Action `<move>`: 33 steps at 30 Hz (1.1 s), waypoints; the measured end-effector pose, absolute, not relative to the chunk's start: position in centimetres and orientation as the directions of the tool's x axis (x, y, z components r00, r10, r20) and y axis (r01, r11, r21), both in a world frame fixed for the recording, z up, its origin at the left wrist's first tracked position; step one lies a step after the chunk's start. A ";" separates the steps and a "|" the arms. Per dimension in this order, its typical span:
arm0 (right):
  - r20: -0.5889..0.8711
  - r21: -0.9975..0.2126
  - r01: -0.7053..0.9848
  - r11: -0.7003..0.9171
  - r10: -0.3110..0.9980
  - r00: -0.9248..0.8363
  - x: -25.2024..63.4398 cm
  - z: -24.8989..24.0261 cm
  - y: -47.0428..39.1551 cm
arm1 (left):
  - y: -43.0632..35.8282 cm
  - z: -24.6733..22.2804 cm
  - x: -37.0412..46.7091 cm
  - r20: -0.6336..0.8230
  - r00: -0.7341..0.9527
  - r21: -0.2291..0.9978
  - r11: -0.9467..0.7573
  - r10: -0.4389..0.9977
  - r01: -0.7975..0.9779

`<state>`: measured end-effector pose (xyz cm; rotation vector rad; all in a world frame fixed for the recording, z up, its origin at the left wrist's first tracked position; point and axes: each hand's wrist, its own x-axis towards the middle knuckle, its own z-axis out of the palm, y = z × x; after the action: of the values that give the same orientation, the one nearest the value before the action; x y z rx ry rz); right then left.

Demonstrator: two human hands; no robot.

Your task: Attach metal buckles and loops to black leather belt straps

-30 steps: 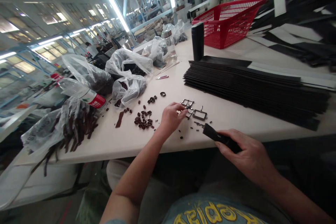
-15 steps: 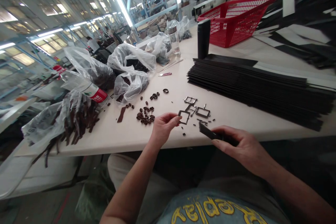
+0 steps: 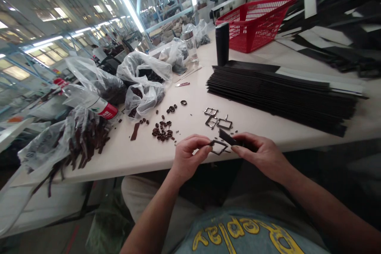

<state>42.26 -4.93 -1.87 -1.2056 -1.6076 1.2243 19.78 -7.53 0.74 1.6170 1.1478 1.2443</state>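
My left hand (image 3: 192, 154) pinches a dark rectangular buckle (image 3: 219, 147) by its left side, just above the table's front edge. My right hand (image 3: 258, 149) is closed around a dark strap (image 3: 228, 138), whose end points left, close to the buckle. Whether the strap touches the buckle I cannot tell. Just beyond my hands lie several more metal buckles (image 3: 224, 123), with small dark bits near them. Left of these sits a cluster of small brown loops (image 3: 162, 130), and a short brown strip (image 3: 135, 131) lies farther left.
A stack of black straps (image 3: 279, 95) lies at right, with a dark cylinder (image 3: 222, 43) and a red basket (image 3: 253, 24) behind. Plastic bags (image 3: 145, 67), a bottle (image 3: 102, 105) and brown strips (image 3: 80, 143) stand at left. A small cutter (image 3: 182, 84) lies mid-table.
My left hand has brought the buckle toward me and right, away from the other buckles. My right hand has moved left with the strap. The view has shifted slightly.
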 end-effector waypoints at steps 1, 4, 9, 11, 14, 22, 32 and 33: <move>0.023 -0.976 0.204 0.072 0.973 -0.232 42.2 -2.0 -5.0 | -7.6 0.7 19.9 0.243 0.106 0.951 -0.259 0.964 0.170; -0.101 -0.994 -0.024 -0.108 0.972 -0.212 42.6 -2.2 -5.4 | -7.6 0.1 19.9 0.208 0.028 0.970 -0.210 0.978 0.125; -0.190 -0.854 -0.322 -0.409 0.821 -0.538 43.4 -2.0 -7.3 | -7.3 -0.8 20.2 0.329 -0.096 0.931 -0.306 0.939 0.198; -0.181 -0.837 -0.322 -0.443 0.779 -0.601 42.9 -1.8 -8.2 | -7.3 -0.8 20.8 0.394 -0.079 0.898 -0.366 0.916 0.243; -0.180 -0.847 -0.318 -0.426 0.793 -0.582 41.8 -1.7 -8.7 | -7.5 -0.5 21.6 0.491 -0.033 0.828 -0.455 0.870 0.329; -0.167 -0.865 -0.352 -0.358 0.867 -0.470 40.4 -1.6 -9.0 | -8.0 -0.6 22.2 0.731 0.076 0.545 -0.647 0.678 0.533; 0.172 -0.968 0.156 0.197 0.972 -0.158 40.9 -2.0 -8.7 | -9.0 -3.2 24.2 0.003 -0.044 0.977 -0.012 0.999 -0.214; 0.240 -0.931 0.252 0.265 0.962 -0.127 41.1 -2.1 -8.6 | -9.2 -3.4 24.4 -0.093 0.001 0.950 0.089 0.996 -0.300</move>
<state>41.07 -8.59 -2.10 -1.1548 -1.5870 0.9405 24.36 -9.23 -3.35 0.9124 1.0343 1.2796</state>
